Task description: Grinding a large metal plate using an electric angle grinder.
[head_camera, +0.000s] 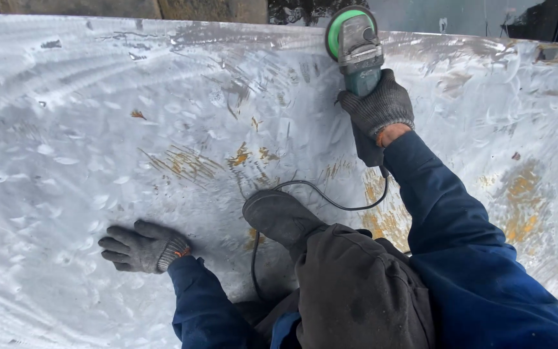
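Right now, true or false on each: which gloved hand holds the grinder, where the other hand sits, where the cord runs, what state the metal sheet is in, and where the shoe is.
1. The right hand in a grey knit glove grips the teal angle grinder with a green disc guard. True.
2. The left hand is lifted clear of the large scuffed silvery metal sheet. False: it lies flat on the sheet, fingers spread.
3. The black power cord loops across the sheet below the grinder. True.
4. The sheet is uniformly clean. False: it shows rusty orange patches and swirl marks.
5. The dark shoe rests on the sheet. True.
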